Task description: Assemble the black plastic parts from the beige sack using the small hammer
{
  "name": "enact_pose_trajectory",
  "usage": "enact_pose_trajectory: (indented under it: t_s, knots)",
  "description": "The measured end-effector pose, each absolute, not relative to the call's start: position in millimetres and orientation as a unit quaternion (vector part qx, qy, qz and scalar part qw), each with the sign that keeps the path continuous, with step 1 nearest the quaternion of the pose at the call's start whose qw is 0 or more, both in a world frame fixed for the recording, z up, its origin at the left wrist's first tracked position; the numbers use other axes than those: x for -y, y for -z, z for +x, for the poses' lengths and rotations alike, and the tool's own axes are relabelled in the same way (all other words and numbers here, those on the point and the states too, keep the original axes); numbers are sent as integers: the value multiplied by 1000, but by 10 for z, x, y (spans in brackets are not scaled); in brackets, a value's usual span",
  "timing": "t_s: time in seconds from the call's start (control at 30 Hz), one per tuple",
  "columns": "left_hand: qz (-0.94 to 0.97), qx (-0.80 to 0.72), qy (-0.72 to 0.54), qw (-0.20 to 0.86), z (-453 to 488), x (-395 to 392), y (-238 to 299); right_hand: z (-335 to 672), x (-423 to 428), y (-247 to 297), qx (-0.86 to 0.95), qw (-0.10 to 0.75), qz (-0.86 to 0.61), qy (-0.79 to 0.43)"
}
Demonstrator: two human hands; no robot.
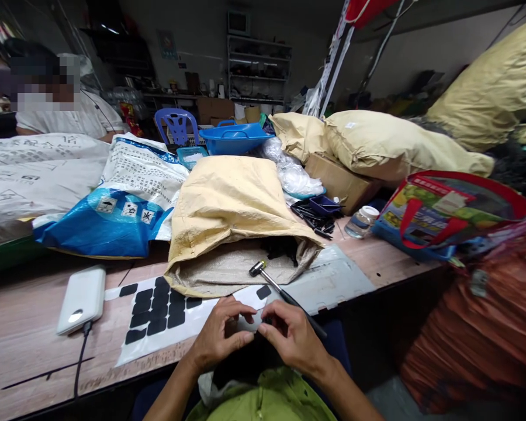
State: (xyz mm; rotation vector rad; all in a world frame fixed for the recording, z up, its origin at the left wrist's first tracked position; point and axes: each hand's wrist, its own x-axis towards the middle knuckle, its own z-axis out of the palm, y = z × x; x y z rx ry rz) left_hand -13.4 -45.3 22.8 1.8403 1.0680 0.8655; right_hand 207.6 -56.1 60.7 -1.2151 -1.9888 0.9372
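Note:
My left hand point(225, 330) is at the table's front edge, thumb and fingers curved and apart, with nothing visible between them. Close beside it, my right hand point(289, 333) pinches a small dark piece point(267, 320), mostly hidden by the fingers. Just beyond the right hand lies a small hammer point(258, 269), its dark handle slanting toward me. A white sheet point(127, 354) bearing several black rounded-square stickers point(158, 310) lies left of my hands. Straight ahead, a yellowish sack point(232, 193) lies with its mouth toward me and dark items inside.
On the left are a white power bank point(83, 298) with a cable and a blue-and-white sack point(114, 199). To the right stand a clear jar point(362, 222), black parts point(318, 216) and a colourful bag point(438, 210). A person point(70, 120) sits at the far left.

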Motion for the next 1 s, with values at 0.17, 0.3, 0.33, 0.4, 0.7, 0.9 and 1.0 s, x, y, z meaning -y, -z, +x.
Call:
enact_pose_trajectory:
  t_s: [0.17, 0.3, 0.33, 0.4, 0.7, 0.9, 1.0]
  knots:
    - [682, -540, -337, 359, -69, 195, -321, 2159, 905, -382, 836, 160, -442, -284]
    - [675, -587, -315, 318, 159, -311, -476, 2162, 892, -304, 844, 138, -439, -277]
    - [674, -599, -306, 305, 234, -454, -506, 2176, 841, -322, 841, 156, -441, -271]
    - [665, -639, -273, 275, 399, -734, -537, 2225, 700, -377, 823, 215, -469, -236]
    - [615, -699, -237, 278, 834, -1388, -378, 2399, 230, -257, 760, 208, -613, -60]
    - [647, -651, -251, 308, 336, -1166, -406, 2406, 300, -148, 755, 206, -618, -70]
    - [665, -636, -283, 270, -3, -765, -382, 2495, 389, -118, 740, 250, -616, -97]
